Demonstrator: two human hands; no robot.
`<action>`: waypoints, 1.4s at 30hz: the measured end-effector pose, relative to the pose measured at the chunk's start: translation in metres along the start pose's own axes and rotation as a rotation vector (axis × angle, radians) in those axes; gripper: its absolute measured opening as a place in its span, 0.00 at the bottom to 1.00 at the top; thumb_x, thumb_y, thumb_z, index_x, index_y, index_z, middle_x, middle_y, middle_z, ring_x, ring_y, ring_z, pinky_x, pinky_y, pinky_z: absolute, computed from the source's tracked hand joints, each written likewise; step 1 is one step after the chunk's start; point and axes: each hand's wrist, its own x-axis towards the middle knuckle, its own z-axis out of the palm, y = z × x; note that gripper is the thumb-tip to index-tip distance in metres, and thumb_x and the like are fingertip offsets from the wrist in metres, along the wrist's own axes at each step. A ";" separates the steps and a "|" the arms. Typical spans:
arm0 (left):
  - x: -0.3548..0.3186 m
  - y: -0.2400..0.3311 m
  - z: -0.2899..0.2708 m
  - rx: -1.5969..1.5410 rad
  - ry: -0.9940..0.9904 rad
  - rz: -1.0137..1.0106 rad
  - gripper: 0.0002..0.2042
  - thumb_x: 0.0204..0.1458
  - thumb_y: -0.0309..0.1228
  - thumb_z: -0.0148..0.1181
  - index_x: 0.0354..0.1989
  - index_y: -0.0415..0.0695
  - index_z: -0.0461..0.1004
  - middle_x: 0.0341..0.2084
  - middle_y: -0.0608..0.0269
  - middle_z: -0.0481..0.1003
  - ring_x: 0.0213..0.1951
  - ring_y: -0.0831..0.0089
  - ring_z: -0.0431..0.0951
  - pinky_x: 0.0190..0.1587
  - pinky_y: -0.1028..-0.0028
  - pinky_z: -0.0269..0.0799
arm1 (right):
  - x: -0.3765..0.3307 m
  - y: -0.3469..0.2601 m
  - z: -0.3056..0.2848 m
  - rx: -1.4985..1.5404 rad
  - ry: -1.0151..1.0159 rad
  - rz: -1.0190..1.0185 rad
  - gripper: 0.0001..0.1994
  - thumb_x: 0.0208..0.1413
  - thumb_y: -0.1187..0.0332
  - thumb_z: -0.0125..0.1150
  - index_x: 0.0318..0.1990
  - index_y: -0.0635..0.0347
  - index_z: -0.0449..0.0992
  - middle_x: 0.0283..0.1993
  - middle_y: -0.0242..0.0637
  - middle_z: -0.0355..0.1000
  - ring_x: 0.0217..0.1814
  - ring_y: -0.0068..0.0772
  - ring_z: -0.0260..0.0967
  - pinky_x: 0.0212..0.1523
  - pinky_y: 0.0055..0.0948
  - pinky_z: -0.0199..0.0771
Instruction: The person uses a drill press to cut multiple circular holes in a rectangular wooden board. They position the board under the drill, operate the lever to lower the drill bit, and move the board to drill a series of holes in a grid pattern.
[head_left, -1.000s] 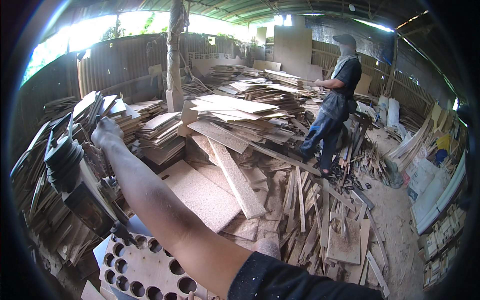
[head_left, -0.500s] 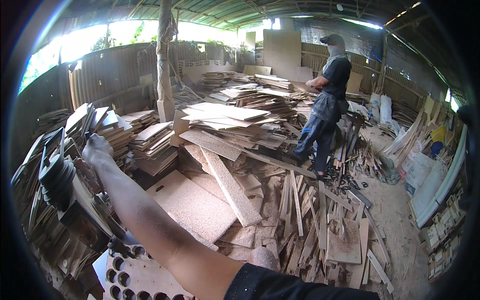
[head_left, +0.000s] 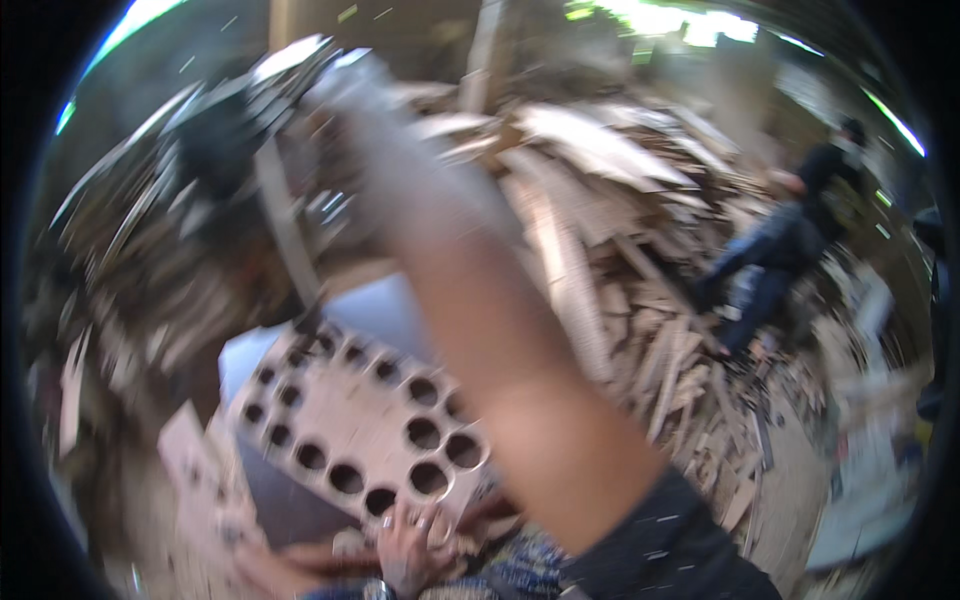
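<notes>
My right arm point(head_left: 500, 330), in a black sleeve, reaches up to the far left. Its hand point(head_left: 350, 90) is smeared by motion beside the dark head of a drilling machine point(head_left: 215, 150); its fingers cannot be made out. Below the machine's bit lies a pale wooden board point(head_left: 345, 415) with round holes cut along its edges. The bit's tip point(head_left: 312, 320) is close to the board's far left corner. My left hand point(head_left: 405, 550) rests on the near edge of the board, fingers apart and lying on the wood. A bluish sheet point(head_left: 375, 305) shows under the board.
Stacks of wooden boards point(head_left: 610, 150) fill the back, with loose offcuts point(head_left: 670, 375) in front of them. A co-worker in dark clothes point(head_left: 790, 230) stands at the right by the piles. Pale sacks point(head_left: 855, 515) lie at the far right.
My view has swung left and down, so the scene has shifted right and blurred. More of the holed board and my left hand on it now show. Earlier my right hand gripped a black handle.
</notes>
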 end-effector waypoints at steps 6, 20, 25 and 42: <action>-0.057 -0.013 -0.026 0.143 0.060 -0.137 0.38 0.36 0.44 0.75 0.63 0.60 0.71 0.66 0.48 0.65 0.66 0.51 0.65 0.70 0.50 0.56 | 0.009 -0.003 -0.007 -0.416 -0.119 -0.150 0.15 0.67 0.59 0.51 0.52 0.52 0.82 0.52 0.40 0.81 0.54 0.40 0.78 0.55 0.38 0.79; -0.064 -0.020 -0.024 0.138 0.088 -0.142 0.34 0.36 0.44 0.78 0.56 0.56 0.72 0.58 0.54 0.66 0.62 0.53 0.68 0.72 0.49 0.54 | 0.046 -0.003 -0.002 -0.512 -0.255 -0.025 0.21 0.71 0.50 0.45 0.52 0.52 0.80 0.47 0.36 0.82 0.50 0.31 0.80 0.60 0.36 0.76; -0.065 -0.024 -0.028 0.123 0.101 -0.116 0.34 0.37 0.44 0.78 0.56 0.56 0.72 0.59 0.54 0.65 0.62 0.53 0.69 0.70 0.50 0.59 | 0.034 0.000 -0.002 0.104 -0.184 0.197 0.12 0.68 0.56 0.53 0.44 0.53 0.76 0.37 0.29 0.77 0.37 0.33 0.80 0.45 0.45 0.81; -0.056 -0.008 -0.004 0.441 0.094 -0.134 0.46 0.42 0.38 0.69 0.75 0.65 0.59 0.73 0.49 0.58 0.57 0.58 0.67 0.58 0.60 0.62 | 0.019 0.008 -0.008 0.197 -0.141 0.124 0.13 0.67 0.56 0.55 0.50 0.52 0.78 0.42 0.30 0.76 0.42 0.33 0.80 0.51 0.48 0.78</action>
